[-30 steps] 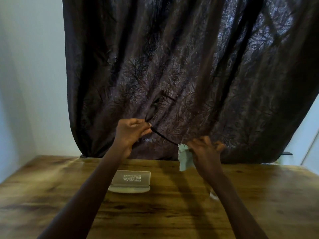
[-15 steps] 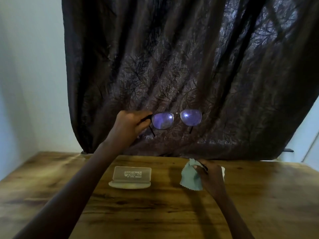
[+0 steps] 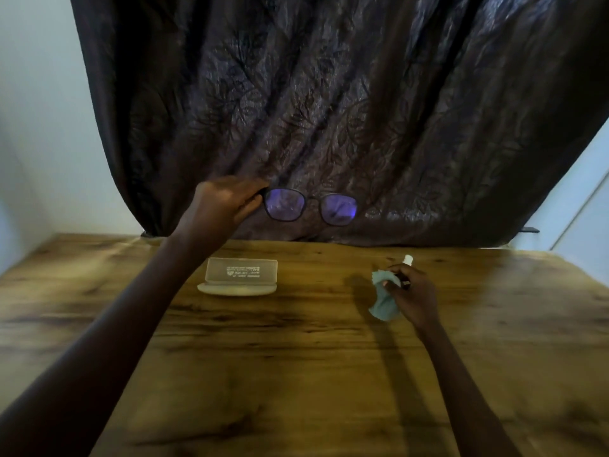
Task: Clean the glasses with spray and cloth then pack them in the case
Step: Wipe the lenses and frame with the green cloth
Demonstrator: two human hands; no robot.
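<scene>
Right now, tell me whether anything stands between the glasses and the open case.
Nothing visible does. The left hand holds the glasses raised above the case, which lies open on the table. The right hand, gripping the cloth and spray bottle, is off to the right.

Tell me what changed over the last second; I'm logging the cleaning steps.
The right hand left the glasses, dropped to the table and now grips the spray bottle along with the cloth. The left hand turned the glasses lens-on. Its grip and the open case stayed.
</scene>
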